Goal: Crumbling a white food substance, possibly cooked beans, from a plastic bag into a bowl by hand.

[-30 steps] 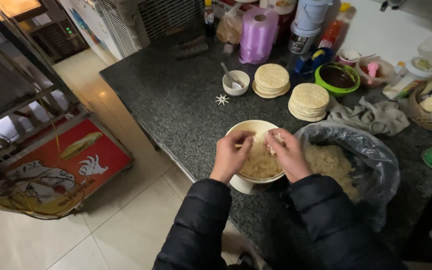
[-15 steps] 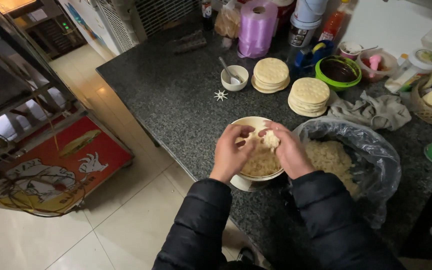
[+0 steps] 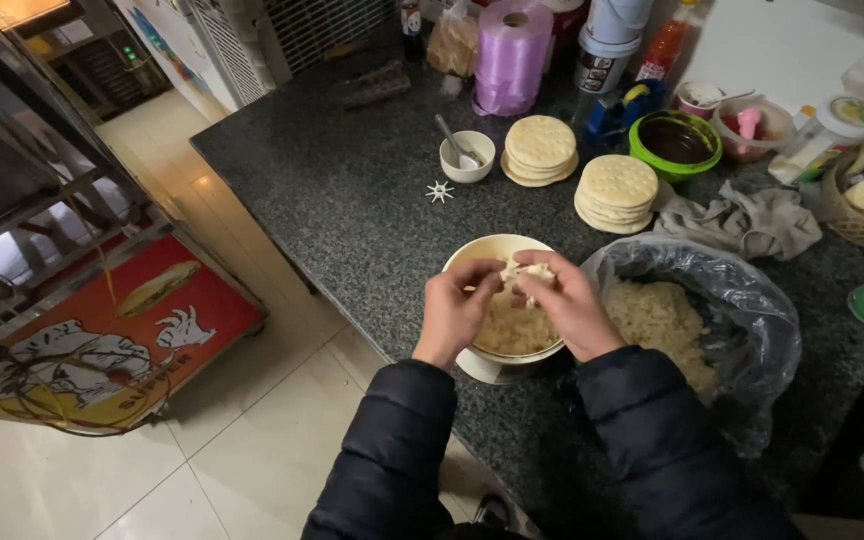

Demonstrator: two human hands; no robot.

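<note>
Head view, looking down. Nearest the viewer, two dark padded sleeves (image 3: 512,450) reach over the near edge of the dark speckled tabletop (image 3: 352,210). The left hand (image 3: 455,312) and right hand (image 3: 570,305) meet above a cream bowl (image 3: 472,250), which stands close to that near edge. Both hands are curled, fingertips pinched together on a pale lump of dough (image 3: 524,275) held between them, just above the shredded pale filling (image 3: 512,325) that lies in the bowl.

Just to the right of the bowl, touching or nearly so, sits a clear plastic bag (image 3: 752,320) holding more of the same pale shreds. Beyond it lies a crumpled grey cloth (image 3: 752,222).

To the left of the bowl the tabletop runs bare toward its left edge, with tiled floor (image 3: 152,440) below. Farther back lies a small white star-shaped piece (image 3: 439,191), then a small white cup with a spoon (image 3: 466,157), two stacks of round flat wrappers (image 3: 577,170), and a green bowl of dark sauce (image 3: 675,143). Farthest stands a roll of pink film (image 3: 510,50) among bottles and tubs, crowding the back right corner.
</note>
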